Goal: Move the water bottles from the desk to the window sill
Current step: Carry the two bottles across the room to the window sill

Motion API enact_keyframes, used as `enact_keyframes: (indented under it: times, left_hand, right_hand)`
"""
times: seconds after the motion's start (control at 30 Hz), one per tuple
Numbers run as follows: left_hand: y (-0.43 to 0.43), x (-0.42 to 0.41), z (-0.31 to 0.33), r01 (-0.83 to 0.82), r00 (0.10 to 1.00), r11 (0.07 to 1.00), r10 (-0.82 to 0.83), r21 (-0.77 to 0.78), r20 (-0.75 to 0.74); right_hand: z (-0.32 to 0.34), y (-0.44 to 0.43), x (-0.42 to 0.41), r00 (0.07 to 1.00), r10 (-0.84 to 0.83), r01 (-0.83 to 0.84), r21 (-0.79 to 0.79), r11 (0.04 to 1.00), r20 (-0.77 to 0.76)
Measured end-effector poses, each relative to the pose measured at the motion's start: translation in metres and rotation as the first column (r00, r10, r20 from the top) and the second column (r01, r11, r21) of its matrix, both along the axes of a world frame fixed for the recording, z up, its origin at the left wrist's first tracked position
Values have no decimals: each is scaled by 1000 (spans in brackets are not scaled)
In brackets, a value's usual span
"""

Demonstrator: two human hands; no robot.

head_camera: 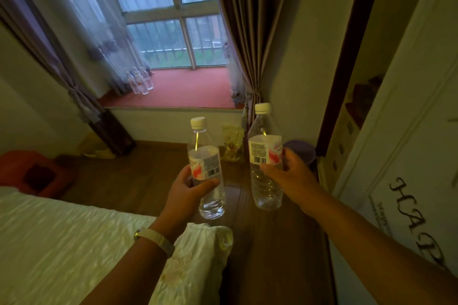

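Note:
My left hand (pixel 186 193) grips a clear water bottle (pixel 207 148) with a white cap and a red-and-white label, held upright over the wooden floor. My right hand (pixel 288 171) grips a second bottle (pixel 264 193) of the same kind, upright and a little higher. The red window sill (pixel 188 89) lies ahead, below the barred window. Several bottles (pixel 140 80) of the same sort stand together at the sill's left end, beside the sheer curtain.
A bed (pixel 62 242) with a pale cover fills the lower left. A white wardrobe door (pixel 409 156) with dark lettering stands on the right. A brown curtain (pixel 247 44) hangs at the sill's right end. A yellow bag (pixel 231 143) and a purple bin (pixel 301 150) sit on the floor below.

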State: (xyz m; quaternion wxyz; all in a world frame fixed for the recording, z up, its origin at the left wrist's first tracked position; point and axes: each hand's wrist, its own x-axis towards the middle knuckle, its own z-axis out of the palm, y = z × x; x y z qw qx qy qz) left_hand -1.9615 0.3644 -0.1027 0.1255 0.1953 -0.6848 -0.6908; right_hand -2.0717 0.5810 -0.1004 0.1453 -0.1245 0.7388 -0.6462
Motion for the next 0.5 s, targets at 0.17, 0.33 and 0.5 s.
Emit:
enact_keyframes:
  times: [0.17,0.33,0.5]
  left_hand:
    - [1,-53,11,8,1000,1000,-8,-28,-18]
    - [-20,-101,12,-52,998,998,51,-31,-37]
    - [-53,-153,-1,-52,998,999,52,6,-23]
  right_hand:
    - [2,-9,-60,998,50,-49,-27,998,25]
    - [2,-25,-107,992,121,-121,1,993,22]
    - [-2,-61,-160,983,185,-186,41,982,7]
